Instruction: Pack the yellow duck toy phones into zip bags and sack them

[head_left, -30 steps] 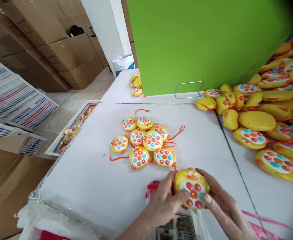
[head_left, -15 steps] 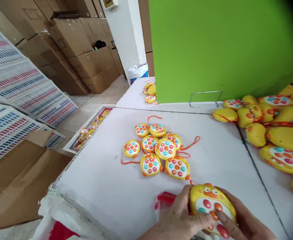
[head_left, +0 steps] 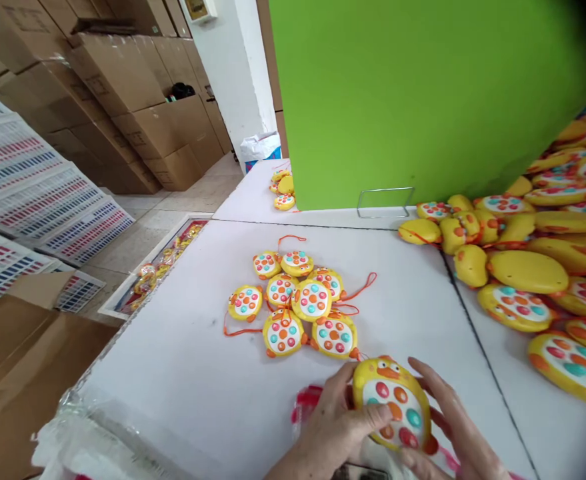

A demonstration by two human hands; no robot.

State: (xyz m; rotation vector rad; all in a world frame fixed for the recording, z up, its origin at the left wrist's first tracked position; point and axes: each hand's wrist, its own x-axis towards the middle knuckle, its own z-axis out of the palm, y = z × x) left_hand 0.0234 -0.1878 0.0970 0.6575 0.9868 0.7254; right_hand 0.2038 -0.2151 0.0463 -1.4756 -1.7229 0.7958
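Note:
A yellow duck-shaped toy [head_left: 401, 395] with round coloured buttons on a white belly is held near the table's front edge. My left hand [head_left: 330, 423] grips it from the left side, its thumb lying across the buttons. On the other side, my right hand [head_left: 460, 430] has its fingers apart, with the thumb close to the toy's lower edge; whether it touches cannot be made out. A cluster of similar duck toys [head_left: 311, 300] with orange cords lies face up beyond my hands. Partly behind my left hand is a clear bag with a red strip [head_left: 307, 402].
A large pile of duck toys [head_left: 527, 270] covers the right side. A green panel [head_left: 413, 100] stands behind, with a wire stand [head_left: 385, 202] at its foot. Cardboard boxes [head_left: 137, 80] and white crates [head_left: 37, 180] are at left. Plastic wrapping [head_left: 97, 440] hangs at the near-left edge.
The view has shifted, so the pile shows more. My right hand has come away from the toy's side and its fingers have spread. My left hand still holds the toy.

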